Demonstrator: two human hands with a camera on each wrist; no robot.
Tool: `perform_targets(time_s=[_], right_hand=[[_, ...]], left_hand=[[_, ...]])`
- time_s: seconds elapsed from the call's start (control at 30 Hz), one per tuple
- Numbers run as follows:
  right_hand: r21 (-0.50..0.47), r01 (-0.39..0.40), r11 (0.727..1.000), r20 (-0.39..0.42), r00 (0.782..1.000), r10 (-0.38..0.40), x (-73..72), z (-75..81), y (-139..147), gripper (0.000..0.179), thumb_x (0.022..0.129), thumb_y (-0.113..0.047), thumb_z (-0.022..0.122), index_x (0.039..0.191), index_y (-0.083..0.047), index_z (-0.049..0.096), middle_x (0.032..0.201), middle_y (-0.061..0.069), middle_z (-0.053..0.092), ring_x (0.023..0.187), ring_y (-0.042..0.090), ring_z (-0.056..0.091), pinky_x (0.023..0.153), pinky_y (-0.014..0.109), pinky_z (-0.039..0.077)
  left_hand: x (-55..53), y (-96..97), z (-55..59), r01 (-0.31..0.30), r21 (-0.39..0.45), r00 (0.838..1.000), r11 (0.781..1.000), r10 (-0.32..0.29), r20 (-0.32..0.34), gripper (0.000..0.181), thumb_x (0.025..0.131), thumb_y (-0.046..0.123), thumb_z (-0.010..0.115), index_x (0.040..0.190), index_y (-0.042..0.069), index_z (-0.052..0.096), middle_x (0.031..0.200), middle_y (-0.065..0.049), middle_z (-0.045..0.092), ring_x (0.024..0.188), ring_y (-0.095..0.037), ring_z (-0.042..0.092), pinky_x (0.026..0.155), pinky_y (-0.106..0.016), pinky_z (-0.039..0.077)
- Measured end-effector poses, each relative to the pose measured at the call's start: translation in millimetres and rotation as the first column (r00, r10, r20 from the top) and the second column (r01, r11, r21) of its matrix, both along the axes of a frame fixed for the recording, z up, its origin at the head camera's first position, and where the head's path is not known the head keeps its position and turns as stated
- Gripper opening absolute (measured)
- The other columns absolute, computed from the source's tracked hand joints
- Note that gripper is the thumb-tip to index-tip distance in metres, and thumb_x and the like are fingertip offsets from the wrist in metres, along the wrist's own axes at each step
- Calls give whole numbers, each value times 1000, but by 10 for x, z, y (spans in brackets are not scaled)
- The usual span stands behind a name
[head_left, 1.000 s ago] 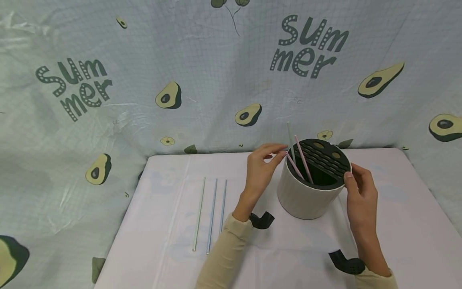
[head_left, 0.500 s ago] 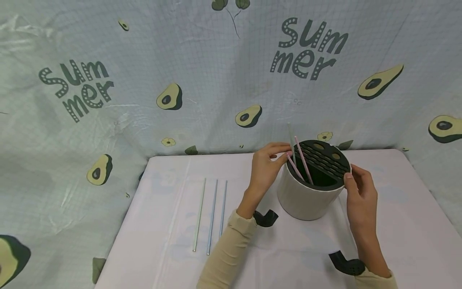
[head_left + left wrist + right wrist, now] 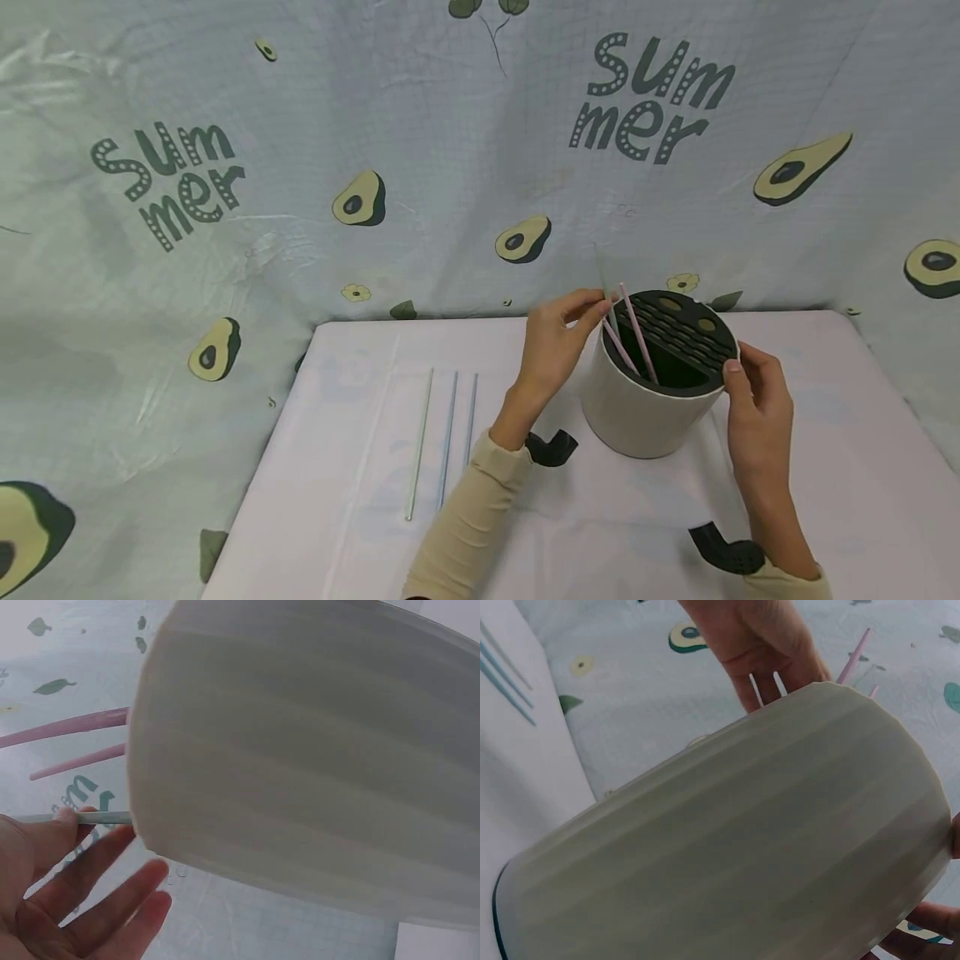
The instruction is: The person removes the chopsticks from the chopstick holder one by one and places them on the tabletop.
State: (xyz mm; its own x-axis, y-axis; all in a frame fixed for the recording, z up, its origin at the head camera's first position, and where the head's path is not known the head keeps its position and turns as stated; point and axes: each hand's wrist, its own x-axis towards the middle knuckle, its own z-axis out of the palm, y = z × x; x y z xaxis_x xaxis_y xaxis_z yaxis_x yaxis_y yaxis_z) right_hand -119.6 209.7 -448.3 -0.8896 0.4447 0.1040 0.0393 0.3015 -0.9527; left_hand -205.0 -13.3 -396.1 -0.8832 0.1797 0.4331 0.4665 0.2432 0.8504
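Across the back, a pale curtain (image 3: 435, 108) printed with avocados and lettering; in front of it, a white-covered table (image 3: 360, 550); on its right half, a pale ribbed container (image 3: 641, 429), between the two hands; over the container's mouth, a dark lid (image 3: 678, 337) with wavy ridges and two round holes, plus a wide opening on the side nearer the left hand; in both wrist views, a close stretch of the container's wall, in the way of any look inside; up from the bottom edge, a beige left sleeve (image 3: 472, 521), in the way of the lower ends of two blue straws (image 3: 447, 442) in the head view.

At the right of the rim, the right hand (image 3: 761, 417), thumb on the edge and fingers round the far side, clamped on the container; at the left of the rim, the left hand (image 3: 555, 337), thumb and forefinger together on a pale green straw (image 3: 105, 817), other fingers spread apart beside the container's wall; at the wrists, black brackets (image 3: 727, 552).

Between those pinching fingertips, the pale green straw, slanting down into the opening; just beside it, two pink straws (image 3: 639, 333), leaning in the same opening; well apart on the table, next to the blue straws, a loose green straw (image 3: 420, 446).
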Motion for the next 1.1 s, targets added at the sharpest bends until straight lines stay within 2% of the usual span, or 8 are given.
perform_targets(time_s=[0.13,0.3,0.5,0.6,0.7,0.8,0.9,1.1], right_hand=[[-7,-3,1000,-10,1000,3,4,11,11,44,113,-33,42,154,-21,46,154,3,52,144,14,48,123,29,40],[-13,6,1000,-4,1000,-6,2,15,18,44,113,-33,42,155,-21,46,155,4,52,144,14,48,123,29,40],[-14,10,1000,11,1000,-10,10,-3,27,44,113,-34,41,155,-22,45,155,3,52,143,14,48,122,30,41],[-10,11,1000,6,1000,-11,13,-4,35,44,113,-34,42,155,-22,45,156,3,52,145,14,47,123,31,40],[-9,11,1000,0,1000,-11,16,0,40,44,113,-34,42,155,-21,46,156,3,51,146,14,46,124,31,39],[-4,10,1000,-3,1000,-10,18,5,40,44,113,-33,42,155,-21,46,156,3,51,146,14,46,124,31,38],[0,9,1000,-3,1000,-9,18,10,37,44,113,-34,42,155,-21,46,156,4,52,147,14,46,124,32,38],[-8,-7,1000,7,1000,7,2,22,24,44,113,-35,42,155,-22,46,156,4,51,148,15,44,124,32,39]], left_hand=[[-25,-12,66,64,91,998,994,-62,-22,26,105,22,63,118,3,75,112,-11,80,104,-18,78,94,-22,60],[-48,-24,147,91,198,996,976,-85,-39,26,106,20,61,120,1,72,111,-18,79,98,-27,79,86,-28,64],[-98,-149,147,113,450,992,886,-124,-5,28,108,13,56,124,-9,66,110,-33,73,93,-43,77,80,-43,66],[-119,-238,128,90,537,993,839,-119,19,31,109,14,55,126,-10,64,110,-30,74,89,-31,80,78,-46,66],[-129,-328,107,63,595,993,801,-107,40,34,109,16,55,128,-11,62,106,-17,77,87,-19,80,76,-45,66],[-127,-418,82,26,637,994,770,-89,67,37,110,18,55,130,-12,60,104,-5,77,88,-17,79,76,-42,66],[-116,-511,49,-14,670,993,742,-70,98,39,109,19,56,132,-13,58,103,-3,77,88,-17,79,76,-40,66],[-75,-737,-64,-97,682,989,725,-5,146,32,108,18,57,128,-6,63,101,-5,77,86,-19,79,76,-38,66]])
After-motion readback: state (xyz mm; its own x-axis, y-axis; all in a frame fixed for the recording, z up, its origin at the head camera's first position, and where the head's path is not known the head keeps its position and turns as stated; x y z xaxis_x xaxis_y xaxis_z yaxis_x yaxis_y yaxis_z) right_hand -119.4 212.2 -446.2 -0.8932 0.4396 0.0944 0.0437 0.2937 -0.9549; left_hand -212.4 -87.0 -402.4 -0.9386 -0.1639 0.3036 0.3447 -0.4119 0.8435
